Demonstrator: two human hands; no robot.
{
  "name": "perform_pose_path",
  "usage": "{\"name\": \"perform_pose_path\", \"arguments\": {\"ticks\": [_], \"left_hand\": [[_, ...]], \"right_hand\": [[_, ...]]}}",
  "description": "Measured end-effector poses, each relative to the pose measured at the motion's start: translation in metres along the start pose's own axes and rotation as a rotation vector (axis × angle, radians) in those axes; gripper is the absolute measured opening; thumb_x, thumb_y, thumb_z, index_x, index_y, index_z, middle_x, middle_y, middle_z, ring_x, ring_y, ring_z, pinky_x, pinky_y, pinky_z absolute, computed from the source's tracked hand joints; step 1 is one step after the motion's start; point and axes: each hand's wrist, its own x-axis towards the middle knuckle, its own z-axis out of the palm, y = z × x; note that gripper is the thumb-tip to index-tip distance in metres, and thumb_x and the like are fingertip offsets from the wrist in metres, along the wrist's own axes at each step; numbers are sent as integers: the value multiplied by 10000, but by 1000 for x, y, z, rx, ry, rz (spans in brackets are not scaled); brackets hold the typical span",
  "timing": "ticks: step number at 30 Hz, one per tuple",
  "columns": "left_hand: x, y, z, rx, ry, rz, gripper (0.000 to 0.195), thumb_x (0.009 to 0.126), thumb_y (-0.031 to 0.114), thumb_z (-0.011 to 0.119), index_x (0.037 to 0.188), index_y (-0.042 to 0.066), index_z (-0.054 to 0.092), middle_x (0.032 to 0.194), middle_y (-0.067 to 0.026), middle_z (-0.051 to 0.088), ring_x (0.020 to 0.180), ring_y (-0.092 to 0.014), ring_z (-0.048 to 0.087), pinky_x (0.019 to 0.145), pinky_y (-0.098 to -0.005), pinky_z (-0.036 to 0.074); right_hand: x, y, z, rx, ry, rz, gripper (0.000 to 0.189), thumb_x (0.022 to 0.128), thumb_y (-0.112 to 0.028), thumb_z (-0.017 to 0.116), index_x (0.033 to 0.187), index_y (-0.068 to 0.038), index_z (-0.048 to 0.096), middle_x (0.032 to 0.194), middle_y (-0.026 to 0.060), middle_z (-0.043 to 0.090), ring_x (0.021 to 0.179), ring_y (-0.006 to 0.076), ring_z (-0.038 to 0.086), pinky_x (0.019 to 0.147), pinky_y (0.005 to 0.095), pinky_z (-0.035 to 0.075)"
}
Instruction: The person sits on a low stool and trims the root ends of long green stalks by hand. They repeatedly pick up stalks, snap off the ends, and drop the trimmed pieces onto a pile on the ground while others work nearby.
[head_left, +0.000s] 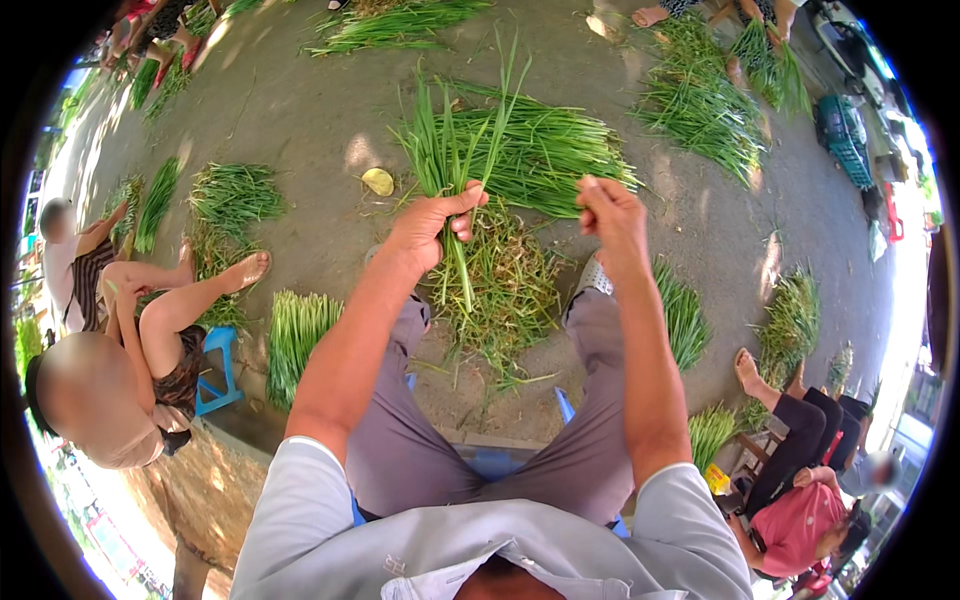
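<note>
My left hand (435, 229) is closed around a small bunch of garlic chives (427, 150), leaf tips pointing away from me and pale stem ends hanging below my fist. To its right, my right hand (611, 214) is raised with thumb and forefinger pinched together; nothing shows between them. Beyond both hands lies a large pile of green chives (540, 150) on the concrete ground (300, 135). A heap of yellowed leaf trimmings (502, 292) is spread between my feet.
Chive bundles stand beside my left leg (300, 337) and right leg (679, 315). A yellow leaf (378, 181) lies on the ground. Seated people work at left (112, 405) and right (802, 517), near a blue stool (219, 371). A green plastic crate (844, 142) stands far right.
</note>
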Motion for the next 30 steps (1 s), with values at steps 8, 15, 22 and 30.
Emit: {"name": "perform_pose_path", "arguments": {"ticks": [8,15,22,30], "left_hand": [[-2,-16,19,86,-55,-16,207,861,113,778,1029,82,661,898,-23,685,560,-68,473,524,-244,403],[-2,-28,21,159,-90,-97,198,861,141,781,1022,106,670,904,10,676,559,-52,446,521,-222,379],[-6,-24,25,219,-121,-100,217,857,146,766,1051,98,681,931,-13,703,547,-55,436,520,-229,394],[-7,-25,31,207,-128,-85,237,859,244,795,1012,110,673,873,16,666,535,-50,438,495,-226,371]], "right_hand": [[-21,12,51,-113,-315,19,317,994,-330,627,1109,-45,702,817,-48,648,692,29,511,595,206,439],[-16,13,41,-25,-277,40,299,951,-366,674,994,-72,712,838,-14,673,763,73,593,651,235,457],[-10,8,33,114,-194,68,238,948,-313,694,875,-88,683,741,-34,602,673,51,547,597,222,438],[-12,10,37,73,-185,59,246,898,-293,762,819,-82,661,711,-32,597,634,62,537,568,227,425]]}}
